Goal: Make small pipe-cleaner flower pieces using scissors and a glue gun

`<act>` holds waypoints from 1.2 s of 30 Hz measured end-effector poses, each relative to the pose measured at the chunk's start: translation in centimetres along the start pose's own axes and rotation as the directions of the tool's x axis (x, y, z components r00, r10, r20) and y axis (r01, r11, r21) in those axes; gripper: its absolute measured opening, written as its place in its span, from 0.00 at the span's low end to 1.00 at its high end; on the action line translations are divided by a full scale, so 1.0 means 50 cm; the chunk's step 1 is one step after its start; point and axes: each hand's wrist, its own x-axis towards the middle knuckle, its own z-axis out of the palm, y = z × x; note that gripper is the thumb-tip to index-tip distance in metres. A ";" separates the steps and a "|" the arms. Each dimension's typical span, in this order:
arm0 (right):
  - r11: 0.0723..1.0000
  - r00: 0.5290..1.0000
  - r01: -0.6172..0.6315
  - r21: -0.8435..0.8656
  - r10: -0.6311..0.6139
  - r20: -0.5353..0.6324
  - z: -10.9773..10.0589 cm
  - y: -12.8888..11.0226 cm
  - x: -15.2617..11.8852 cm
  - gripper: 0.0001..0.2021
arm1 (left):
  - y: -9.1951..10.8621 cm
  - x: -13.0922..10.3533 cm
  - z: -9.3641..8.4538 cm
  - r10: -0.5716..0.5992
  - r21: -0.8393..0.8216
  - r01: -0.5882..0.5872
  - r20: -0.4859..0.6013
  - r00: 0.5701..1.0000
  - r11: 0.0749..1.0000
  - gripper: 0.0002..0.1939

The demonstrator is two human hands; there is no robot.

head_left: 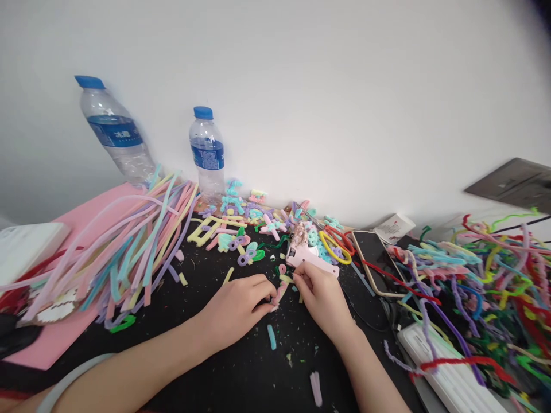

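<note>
My left hand [239, 307] is closed in a pinch on the lower end of a short pink pipe cleaner [281, 291] with a curled top. Across its upper part lies a short yellow pipe cleaner [286, 279]. The yellow one's right end meets the pinched fingertips of my right hand [319, 295]. Just beyond that hand is a pale pink tool with holes [310, 258], partly hidden by the fingers. A cut blue pipe cleaner piece [271, 337] lies in front of the left hand, and a pale pink-lilac piece [315, 389] is nearer to me.
Long pastel pipe cleaners [142, 241] are heaped on a pink sheet [47, 350] at left. Two water bottles [208, 152] stand by the wall. Finished twisted shapes [247, 249] lie behind my hands. On the right are a phone [379, 261], a white power strip [447, 373] and tangled pipe cleaners [495, 275].
</note>
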 end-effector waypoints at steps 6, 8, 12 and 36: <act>0.999 0.998 0.043 0.033 -0.045 0.053 0.008 -0.002 -0.004 0.03 | -0.003 0.001 0.004 0.014 0.026 -0.014 -0.003 1.000 1.000 0.06; 0.999 0.997 0.035 0.019 -0.036 0.075 0.010 -0.003 -0.003 0.04 | -0.003 0.000 0.006 0.013 0.026 -0.013 -0.004 1.000 1.000 0.05; 1.000 0.995 0.013 0.005 -0.014 0.098 0.010 -0.003 -0.002 0.04 | -0.002 0.001 0.006 0.001 0.029 -0.001 -0.007 1.000 1.000 0.05; 0.766 0.978 -0.207 0.609 0.180 0.105 0.020 -0.017 -0.016 0.05 | -0.003 0.000 -0.008 0.038 -0.015 -0.041 -0.175 0.984 0.999 0.09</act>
